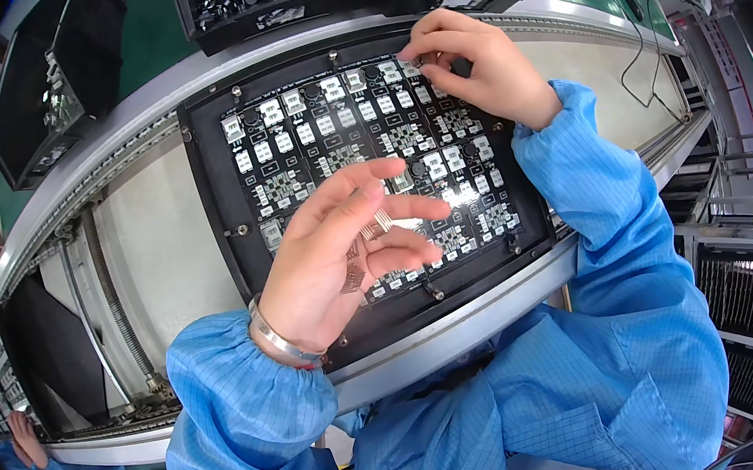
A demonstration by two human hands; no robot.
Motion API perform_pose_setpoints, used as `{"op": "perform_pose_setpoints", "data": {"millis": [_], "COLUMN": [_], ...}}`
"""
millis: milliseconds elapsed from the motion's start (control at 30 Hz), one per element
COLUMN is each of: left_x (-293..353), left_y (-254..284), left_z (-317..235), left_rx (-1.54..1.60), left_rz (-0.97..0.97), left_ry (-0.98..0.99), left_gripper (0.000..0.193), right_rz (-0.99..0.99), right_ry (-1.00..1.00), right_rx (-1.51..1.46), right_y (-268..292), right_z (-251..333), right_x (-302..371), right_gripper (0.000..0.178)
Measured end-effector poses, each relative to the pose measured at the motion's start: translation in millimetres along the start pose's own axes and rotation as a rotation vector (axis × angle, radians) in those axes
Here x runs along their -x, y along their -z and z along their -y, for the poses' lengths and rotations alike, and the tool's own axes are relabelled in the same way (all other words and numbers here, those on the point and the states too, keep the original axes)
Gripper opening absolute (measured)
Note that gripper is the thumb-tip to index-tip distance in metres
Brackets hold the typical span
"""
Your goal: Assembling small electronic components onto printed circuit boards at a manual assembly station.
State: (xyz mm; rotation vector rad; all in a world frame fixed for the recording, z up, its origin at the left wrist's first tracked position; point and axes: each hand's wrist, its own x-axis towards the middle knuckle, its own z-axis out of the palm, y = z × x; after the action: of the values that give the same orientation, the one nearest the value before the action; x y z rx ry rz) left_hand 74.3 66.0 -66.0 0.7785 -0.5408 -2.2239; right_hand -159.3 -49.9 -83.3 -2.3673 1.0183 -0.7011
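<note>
My left hand (317, 247) hovers palm up over the near left part of a black carrier (221, 207). Its fingers are half curled round several small pin connectors (376, 226), light-coloured pieces with rows of thin metal pins, lying against the palm and fingers. At the far right corner of the carrier, my right hand (493, 70) has its fingertips pinched down at a circuit board panel (347, 133); what they hold is too small to make out. White connectors and dark round parts sit in rows on the panel. My left hand hides its lower left part.
Black bins of small parts (284, 16), (459, 1) stand beyond the conveyor rail (153, 103); another bin (50, 106) is far left. A co-worker's hand (27, 437) shows at lower left. A rack (747, 302) stands on the right. Short posts rise from the carrier's border.
</note>
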Motion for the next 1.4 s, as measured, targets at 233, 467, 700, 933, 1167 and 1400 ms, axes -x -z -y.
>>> {"op": "perform_pose_setpoints", "data": {"millis": [233, 467, 700, 933, 1167, 1400], "left_x": [-1.8, -3.7, -7.7, -11.3, -12.4, -15.2], "left_y": [-13.5, -14.5, -16.8, -22.6, -21.8, -28.6], "left_z": [0.8, 1.8, 5.4, 6.8, 8.1, 11.5], "left_rx": [-0.024, -0.033, -0.032, -0.044, -0.052, -0.004], "left_rz": [-0.124, -0.133, -0.118, -0.112, -0.107, -0.102], "left_ry": [0.038, 0.027, 0.016, 0.019, 0.015, -0.020], "left_gripper": [0.031, 0.031, 0.031, 0.031, 0.032, 0.031], "right_rz": [0.005, 0.050, 0.045, 0.049, 0.078, 0.020], "right_ry": [0.181, 0.121, 0.124, 0.128, 0.167, 0.095], "right_rx": [0.203, 0.248, 0.257, 0.273, 0.309, 0.219], "right_y": [0.2, -1.1, 0.5, 2.7, 3.1, 3.2], "right_z": [-12.0, -11.8, -10.8, -11.1, -8.0, -8.8], "right_x": [-8.9, -9.0, -8.0, -7.1, -9.0, -0.6], "right_gripper": [0.035, 0.041, 0.042, 0.042, 0.041, 0.041]}}
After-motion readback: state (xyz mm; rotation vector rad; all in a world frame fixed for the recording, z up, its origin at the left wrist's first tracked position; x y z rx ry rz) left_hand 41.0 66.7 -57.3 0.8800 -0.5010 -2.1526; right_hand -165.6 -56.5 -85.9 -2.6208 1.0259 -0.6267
